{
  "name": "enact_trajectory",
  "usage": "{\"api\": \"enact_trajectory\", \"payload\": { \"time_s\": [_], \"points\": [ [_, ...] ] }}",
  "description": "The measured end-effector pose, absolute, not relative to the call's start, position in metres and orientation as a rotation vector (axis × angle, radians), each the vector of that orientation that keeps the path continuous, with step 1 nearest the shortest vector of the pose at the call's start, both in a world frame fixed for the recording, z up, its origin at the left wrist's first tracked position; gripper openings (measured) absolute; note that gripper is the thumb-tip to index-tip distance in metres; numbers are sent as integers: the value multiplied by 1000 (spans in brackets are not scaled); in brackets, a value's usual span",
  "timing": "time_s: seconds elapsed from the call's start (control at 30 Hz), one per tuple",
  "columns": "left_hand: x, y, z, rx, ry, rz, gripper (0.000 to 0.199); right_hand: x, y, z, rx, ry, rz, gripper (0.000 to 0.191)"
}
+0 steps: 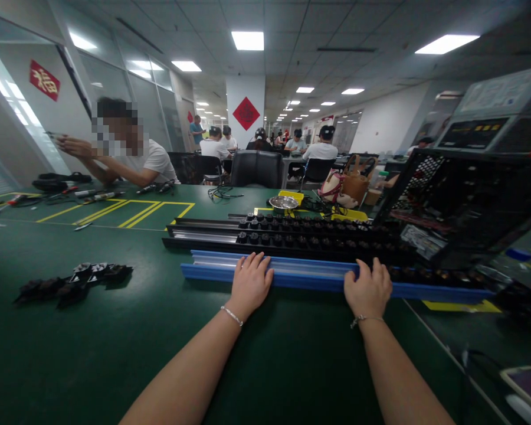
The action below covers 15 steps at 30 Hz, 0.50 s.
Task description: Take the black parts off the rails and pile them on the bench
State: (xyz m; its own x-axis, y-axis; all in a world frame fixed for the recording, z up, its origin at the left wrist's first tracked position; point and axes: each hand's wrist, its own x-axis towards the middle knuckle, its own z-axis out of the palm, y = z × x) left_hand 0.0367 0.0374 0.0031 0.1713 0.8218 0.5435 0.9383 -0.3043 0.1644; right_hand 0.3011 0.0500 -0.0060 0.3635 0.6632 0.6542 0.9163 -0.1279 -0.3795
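At the left, a small cluster of loose dark pieces [77,282] lies on the green table [168,360], in none of the rails. Rightward, behind the blue rail, at least 2 black rails [200,238] are bare at their left ends and lined with dark round parts [278,240] beyond. The blue rail [307,278] lies crosswise in front, its left stretch bare. The left hand [251,286] lies palm down over that stretch; the right hand [367,289], well apart from it, bends over the same rail farther along. Whether either grips firmly, I cannot tell. Right of it, dark parts fill the channel toward the open computer case [473,212], so the blue rail seems only partly filled.
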Motion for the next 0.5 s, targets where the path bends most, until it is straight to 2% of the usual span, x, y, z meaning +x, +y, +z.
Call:
{"api": "enact_trajectory", "payload": {
  "time_s": [0.17, 0.5],
  "points": [
    [37, 35, 3, -2220, -1723, -800, 40, 307, 51, -11, -1933, -1365, -480, 37],
    [36, 36, 2, -2222, -1725, -780, 40, 313, 57, -17, -1737, -1390, -485, 33]
  ]
}}
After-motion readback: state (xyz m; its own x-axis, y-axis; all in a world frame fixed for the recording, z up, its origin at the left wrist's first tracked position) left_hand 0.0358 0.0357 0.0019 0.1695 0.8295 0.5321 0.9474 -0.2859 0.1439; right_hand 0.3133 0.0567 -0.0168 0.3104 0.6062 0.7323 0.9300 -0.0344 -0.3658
